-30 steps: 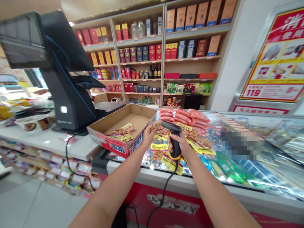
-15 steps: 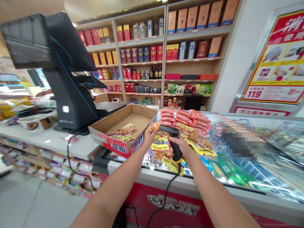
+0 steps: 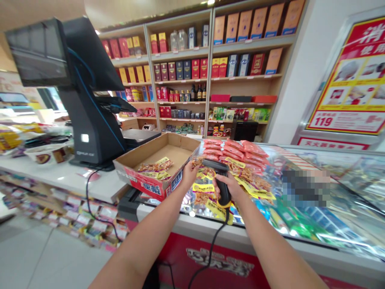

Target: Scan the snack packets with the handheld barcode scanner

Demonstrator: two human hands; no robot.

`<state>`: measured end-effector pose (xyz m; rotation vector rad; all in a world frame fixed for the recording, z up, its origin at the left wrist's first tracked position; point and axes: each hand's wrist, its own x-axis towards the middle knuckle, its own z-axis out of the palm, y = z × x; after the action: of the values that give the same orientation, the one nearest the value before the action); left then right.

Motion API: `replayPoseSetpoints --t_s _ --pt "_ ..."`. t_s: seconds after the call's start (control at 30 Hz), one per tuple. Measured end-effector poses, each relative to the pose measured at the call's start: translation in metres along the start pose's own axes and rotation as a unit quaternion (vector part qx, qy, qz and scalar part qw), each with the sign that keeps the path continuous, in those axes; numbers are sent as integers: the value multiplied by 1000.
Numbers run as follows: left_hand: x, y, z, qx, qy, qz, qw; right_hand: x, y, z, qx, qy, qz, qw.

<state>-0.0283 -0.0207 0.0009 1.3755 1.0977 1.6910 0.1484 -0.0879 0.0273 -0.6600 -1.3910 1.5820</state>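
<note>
My right hand (image 3: 226,183) is wrapped round the grip of a black barcode scanner (image 3: 215,165), whose head points left. Close in front of the scanner, my left hand (image 3: 190,173) pinches a snack packet (image 3: 197,161), partly hidden behind the scanner's head. Below and right of my hands, yellow-labelled snack packets (image 3: 203,193) lie spread on the glass freezer top. Left of my left hand stands an open cardboard box (image 3: 180,145) with a few similar snack packets (image 3: 156,166) in it. Pink packets (image 3: 236,150) are piled just beyond the scanner.
A checkout terminal (image 3: 93,108) stands on the white counter (image 3: 45,172) at left. The scanner's black cable (image 3: 210,249) hangs down the front of the freezer (image 3: 270,237). Shelves (image 3: 180,52) of boxed goods and bottles fill the back wall. A red and yellow poster (image 3: 351,80) hangs at right.
The view has shifted very slightly. The snack packet in my left hand has turned or dropped a little behind the scanner's head; the scanner stays almost in place.
</note>
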Motion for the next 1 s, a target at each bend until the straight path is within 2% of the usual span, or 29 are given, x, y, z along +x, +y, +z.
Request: replayPoseSetpoints --t_s 0.17,0.27,0.37,0.47,0.6,0.7,0.77,0.87,0.93,1.0 --pt "0 -4 0 59 2 43 997 -1 0 2 11 3 1 1000" --pt "-5 2 2 111 6 56 992 1 2 2 22 5 8 1000" --pt "-11 24 1 158 22 82 984 6 -1 5 21 6 -6 1000" --pt "-14 60 -8 185 52 121 974 15 -13 17 6 -10 -36 999" --pt "-10 112 -38 209 129 150 958 32 -31 48 6 -66 -63 996" --pt "-5 135 -72 241 192 149 940 45 -38 77 15 -96 -53 994" --pt "-1 139 -98 269 224 129 928 52 -38 94 20 -107 -47 993" --pt "4 135 -132 325 237 74 912 60 -34 112 16 -114 -32 993" --pt "5 130 -148 364 243 51 898 62 -32 117 8 -115 -24 993" --pt "3 127 -154 389 251 73 883 60 -31 118 6 -114 -25 993"
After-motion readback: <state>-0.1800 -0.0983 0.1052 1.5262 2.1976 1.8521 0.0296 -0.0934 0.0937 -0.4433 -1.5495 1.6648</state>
